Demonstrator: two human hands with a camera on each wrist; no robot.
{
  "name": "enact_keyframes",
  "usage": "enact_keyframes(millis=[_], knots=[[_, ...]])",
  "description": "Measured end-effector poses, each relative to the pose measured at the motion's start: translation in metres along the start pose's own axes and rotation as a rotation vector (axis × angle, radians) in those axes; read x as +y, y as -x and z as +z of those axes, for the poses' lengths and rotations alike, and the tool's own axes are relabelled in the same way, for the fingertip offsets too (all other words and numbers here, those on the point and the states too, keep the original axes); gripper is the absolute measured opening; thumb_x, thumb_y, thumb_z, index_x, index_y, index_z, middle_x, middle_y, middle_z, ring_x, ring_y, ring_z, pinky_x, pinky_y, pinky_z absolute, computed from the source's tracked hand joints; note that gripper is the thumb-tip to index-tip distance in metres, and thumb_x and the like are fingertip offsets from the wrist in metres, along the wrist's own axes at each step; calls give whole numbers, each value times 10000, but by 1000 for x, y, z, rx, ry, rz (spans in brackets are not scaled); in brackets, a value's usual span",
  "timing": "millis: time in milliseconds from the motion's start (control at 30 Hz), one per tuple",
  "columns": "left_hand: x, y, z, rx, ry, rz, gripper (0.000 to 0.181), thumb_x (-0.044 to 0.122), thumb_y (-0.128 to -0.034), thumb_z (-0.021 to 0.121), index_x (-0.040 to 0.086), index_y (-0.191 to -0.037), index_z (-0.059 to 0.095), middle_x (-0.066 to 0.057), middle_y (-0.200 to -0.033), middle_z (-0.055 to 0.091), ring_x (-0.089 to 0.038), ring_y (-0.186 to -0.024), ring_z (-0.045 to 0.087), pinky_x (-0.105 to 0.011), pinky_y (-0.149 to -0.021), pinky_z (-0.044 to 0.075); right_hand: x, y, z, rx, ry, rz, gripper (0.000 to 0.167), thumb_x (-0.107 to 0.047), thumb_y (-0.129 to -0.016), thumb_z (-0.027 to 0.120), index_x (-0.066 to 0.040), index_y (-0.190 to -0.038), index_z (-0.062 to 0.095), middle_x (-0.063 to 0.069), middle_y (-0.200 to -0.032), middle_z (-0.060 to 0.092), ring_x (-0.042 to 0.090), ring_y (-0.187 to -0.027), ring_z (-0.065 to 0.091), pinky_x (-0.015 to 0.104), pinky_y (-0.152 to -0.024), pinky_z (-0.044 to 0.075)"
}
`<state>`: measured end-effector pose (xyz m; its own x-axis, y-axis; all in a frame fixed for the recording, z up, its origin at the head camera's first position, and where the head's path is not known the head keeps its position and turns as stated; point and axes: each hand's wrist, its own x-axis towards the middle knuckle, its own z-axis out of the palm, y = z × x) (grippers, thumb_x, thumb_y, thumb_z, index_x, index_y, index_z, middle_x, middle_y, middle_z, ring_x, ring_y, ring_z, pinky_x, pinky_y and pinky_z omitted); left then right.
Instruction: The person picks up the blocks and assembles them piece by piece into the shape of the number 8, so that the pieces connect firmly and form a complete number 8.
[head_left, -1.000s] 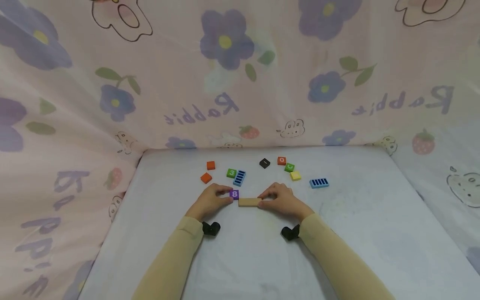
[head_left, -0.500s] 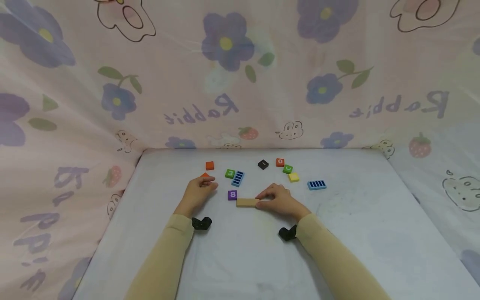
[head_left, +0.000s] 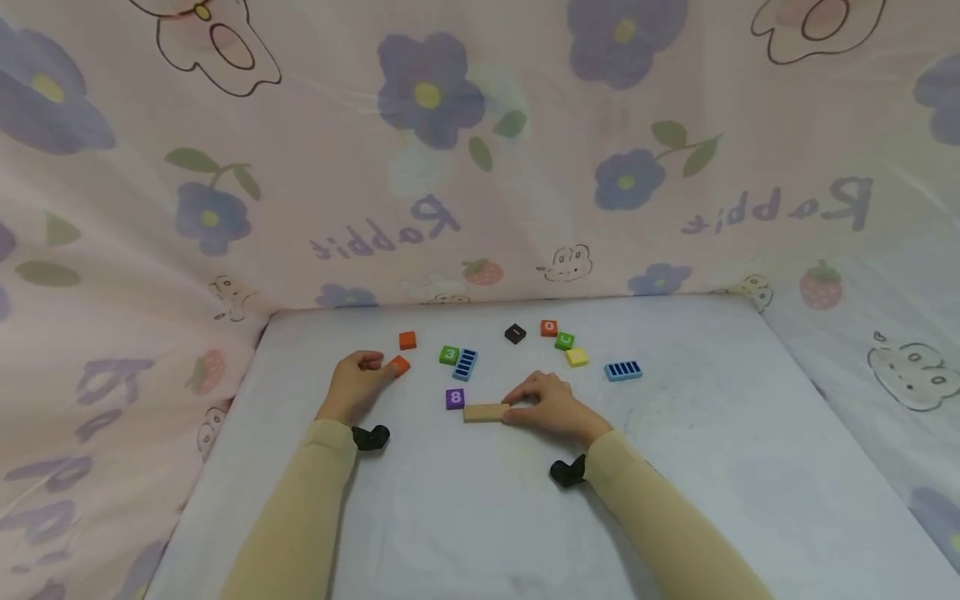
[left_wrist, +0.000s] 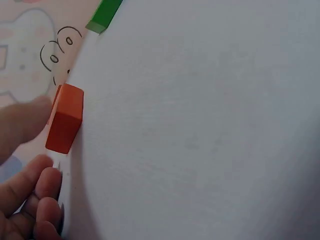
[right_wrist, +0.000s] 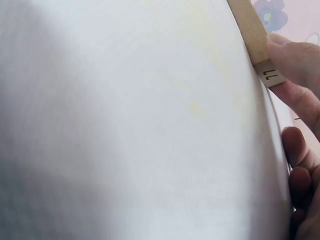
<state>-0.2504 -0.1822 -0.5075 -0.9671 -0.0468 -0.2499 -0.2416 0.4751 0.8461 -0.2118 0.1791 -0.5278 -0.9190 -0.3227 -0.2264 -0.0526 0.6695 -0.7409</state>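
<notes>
My left hand [head_left: 355,387] reaches an orange tile [head_left: 401,365] with the thumb, which touches it or lies right against it; the other fingers are bent behind the thumb. In the left wrist view the orange tile [left_wrist: 67,117] stands beside the thumb, and the left hand [left_wrist: 27,165] does not pinch it. My right hand [head_left: 553,407] pinches the right end of a plain wooden block [head_left: 483,413]. The right wrist view has the block [right_wrist: 250,32] between thumb and finger of the right hand [right_wrist: 302,100]. A purple 8 tile [head_left: 455,398] lies at the block's upper left corner.
Behind the hands lie another orange tile [head_left: 407,340], a green 3 tile [head_left: 448,355], a blue striped block [head_left: 465,365], a black tile [head_left: 515,333], an orange 0 tile [head_left: 549,328], a green tile [head_left: 565,341] and a yellow tile [head_left: 577,357]. Another blue striped block [head_left: 623,371] lies to the right.
My left hand has let go of the purple 8 tile and moved left to the nearer orange tile. The right hand stays on the wooden block. The head view has shifted slightly.
</notes>
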Motion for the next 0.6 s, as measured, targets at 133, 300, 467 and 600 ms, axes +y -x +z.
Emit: enact_keyframes(millis=[133, 300, 467, 600], knots=[[1, 0, -2, -33, -53, -22, 540, 425, -844, 725, 153, -1283, 566, -80, -1258, 492, -279, -1162, 441, -457, -982, 359, -4, 2, 1, -18, 4, -2, 256, -586, -739, 756, -449, -952, 712, -135, -1061, 538, 162, -1091, 373, 452, -956, 230], [4, -4, 1, -45, -85, 6, 504, 413, -857, 716, 167, -1274, 575, -75, -1286, 486, -293, -1203, 420, -484, -1007, 340, -7, 4, -3, 11, -4, -3, 241, -559, -741, 769, -439, -944, 716, -121, -1066, 537, 177, -1097, 369, 450, -958, 222], [2, -4, 1, -58, -80, -25, 477, 364, -849, 737, 163, -1257, 591, -71, -1290, 490, -295, -1212, 416, -482, -1019, 331, -6, 4, -4, -8, -17, 4, 242, -533, -740, 783, -420, -947, 724, -109, -1065, 534, 172, -1096, 367, 442, -957, 205], [1, -5, 1, -57, -76, -3, 485, 347, -850, 738, 135, -1264, 600, -97, -1312, 493, -310, -1238, 408, -493, -1033, 321, -6, 3, -3, -7, -20, 9, 245, -537, -740, 780, -423, -949, 723, -113, -1067, 532, 174, -1093, 365, 442, -951, 223]])
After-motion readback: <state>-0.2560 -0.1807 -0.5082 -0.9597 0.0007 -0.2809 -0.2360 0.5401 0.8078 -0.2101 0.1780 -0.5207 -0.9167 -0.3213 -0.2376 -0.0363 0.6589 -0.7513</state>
